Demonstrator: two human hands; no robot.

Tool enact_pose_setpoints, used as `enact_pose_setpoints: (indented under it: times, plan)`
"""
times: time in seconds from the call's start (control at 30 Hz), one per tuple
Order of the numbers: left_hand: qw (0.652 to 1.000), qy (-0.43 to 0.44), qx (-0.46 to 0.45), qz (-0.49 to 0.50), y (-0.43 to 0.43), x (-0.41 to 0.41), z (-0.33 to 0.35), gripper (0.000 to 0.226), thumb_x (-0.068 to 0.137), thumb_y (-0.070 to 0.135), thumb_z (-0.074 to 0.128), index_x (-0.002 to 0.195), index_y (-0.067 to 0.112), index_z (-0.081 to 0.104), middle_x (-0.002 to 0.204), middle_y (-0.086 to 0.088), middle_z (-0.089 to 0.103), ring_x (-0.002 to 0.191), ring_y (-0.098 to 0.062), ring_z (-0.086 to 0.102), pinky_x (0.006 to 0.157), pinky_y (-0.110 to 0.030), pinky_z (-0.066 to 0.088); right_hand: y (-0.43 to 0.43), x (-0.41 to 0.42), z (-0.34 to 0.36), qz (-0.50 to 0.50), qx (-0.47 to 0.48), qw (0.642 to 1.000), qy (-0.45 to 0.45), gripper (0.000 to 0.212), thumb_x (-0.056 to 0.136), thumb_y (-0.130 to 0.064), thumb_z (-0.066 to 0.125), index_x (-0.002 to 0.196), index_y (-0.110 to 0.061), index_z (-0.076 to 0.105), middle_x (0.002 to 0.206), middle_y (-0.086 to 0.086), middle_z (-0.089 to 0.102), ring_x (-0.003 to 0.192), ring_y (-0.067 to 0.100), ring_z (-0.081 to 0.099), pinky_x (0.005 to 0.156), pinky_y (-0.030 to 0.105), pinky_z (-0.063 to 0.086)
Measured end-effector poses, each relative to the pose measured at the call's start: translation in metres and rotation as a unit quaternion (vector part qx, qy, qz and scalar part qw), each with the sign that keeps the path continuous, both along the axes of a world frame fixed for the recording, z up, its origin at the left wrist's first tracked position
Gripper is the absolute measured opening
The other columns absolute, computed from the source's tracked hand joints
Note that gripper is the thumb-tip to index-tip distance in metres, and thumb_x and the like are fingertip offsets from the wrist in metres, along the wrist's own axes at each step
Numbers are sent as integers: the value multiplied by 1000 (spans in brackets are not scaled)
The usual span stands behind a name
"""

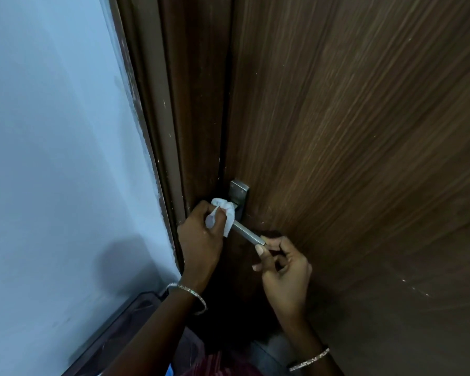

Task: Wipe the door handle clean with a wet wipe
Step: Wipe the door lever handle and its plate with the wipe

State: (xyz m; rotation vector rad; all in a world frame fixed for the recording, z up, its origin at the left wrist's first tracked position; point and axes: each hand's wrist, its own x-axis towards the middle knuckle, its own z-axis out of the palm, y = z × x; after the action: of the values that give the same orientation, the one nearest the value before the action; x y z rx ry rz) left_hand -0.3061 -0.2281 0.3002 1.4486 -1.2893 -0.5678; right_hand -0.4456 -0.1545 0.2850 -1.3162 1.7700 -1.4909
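A silver lever door handle [248,234] sticks out from a metal backplate [238,190] on the brown wooden door [350,158]. My left hand [201,240] is closed on a crumpled white wet wipe [225,213], which is pressed around the handle's base where it meets the plate. My right hand [282,267] pinches the free end of the lever between thumb and fingers. The lever's inner part is hidden under the wipe.
A dark wooden door frame [190,118] runs down left of the door, next to a pale blue wall [60,158]. A dark framed object [114,335] leans against the wall at the bottom left. Both wrists wear bangles.
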Motion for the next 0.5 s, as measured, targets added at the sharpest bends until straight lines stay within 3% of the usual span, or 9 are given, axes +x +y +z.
enact_pose_setpoints:
  times: [0.17,0.27,0.37,0.5]
  plan:
    - [998,58,16,35,8,0,-7,14,91,29,68,80,21,68,72,9,69,67,-3,65,58,-15,46,-1,0,1,3,-3,1000,5,15,91,-10,73,90,-25,71,94,-15,76,55,8,73,56,26,60]
    - [994,100,24,42,8,-10,-5,14,90,33,69,96,22,74,83,15,74,75,5,68,63,-6,47,-1,-1,1,9,3,1000,1,12,91,-8,73,89,-21,71,95,-13,77,55,10,73,57,34,63]
    - [992,123,23,34,3,-22,-3,27,89,34,72,110,18,71,95,10,74,83,2,70,72,-14,54,-1,-2,1,9,7,1000,3,17,91,-8,73,87,-24,70,92,-13,76,53,10,72,54,32,61]
    - [996,77,2,36,-4,-32,0,24,92,30,69,109,14,70,97,5,72,86,-9,67,75,-20,51,-2,-2,-1,6,10,1000,18,20,91,-6,73,89,-26,69,90,-13,75,53,8,72,52,21,56]
